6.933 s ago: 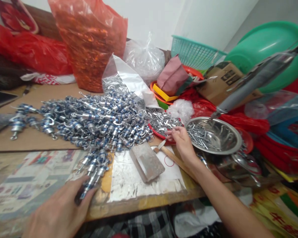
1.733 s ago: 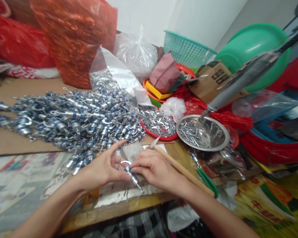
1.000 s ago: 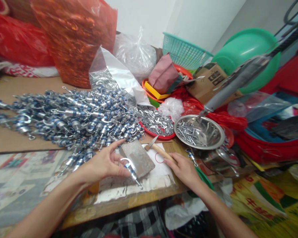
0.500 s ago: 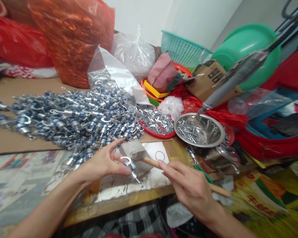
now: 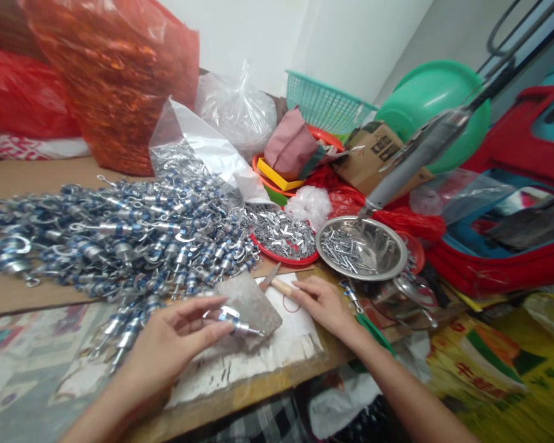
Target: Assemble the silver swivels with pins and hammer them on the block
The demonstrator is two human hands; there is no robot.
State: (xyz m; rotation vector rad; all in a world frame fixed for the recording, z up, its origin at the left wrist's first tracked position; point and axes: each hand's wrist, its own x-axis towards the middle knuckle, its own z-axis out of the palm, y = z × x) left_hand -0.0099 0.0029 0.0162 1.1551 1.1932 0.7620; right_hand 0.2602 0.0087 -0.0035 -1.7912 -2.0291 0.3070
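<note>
The wooden table (image 5: 258, 392) carries a wide pile of blue-and-silver metal fittings (image 5: 120, 240) on the left. On the far right sit a steel bowl (image 5: 381, 246) of metal pins and, just left of it, a red tray (image 5: 295, 261) of small metal pieces. The left hand (image 5: 170, 332) reaches in at the near left, thumb and fingers gripping one fitting; the right hand (image 5: 325, 307) is opposite, its fingers on a hammer handle—how tightly they close around it, I cannot tell, since the fingers hide much of the wood. Between the hands, a grey metal block (image 5: 253, 301) rests on a white sheet (image 5: 300, 332). The hammer (image 5: 281, 287), over the block half a second ago, now has its head just beyond the block's far right edge, so it bears on nothing held. The held fitting (image 5: 242, 327) is above the block's near side—turned flatter than before, its tip pointing right.
</note>
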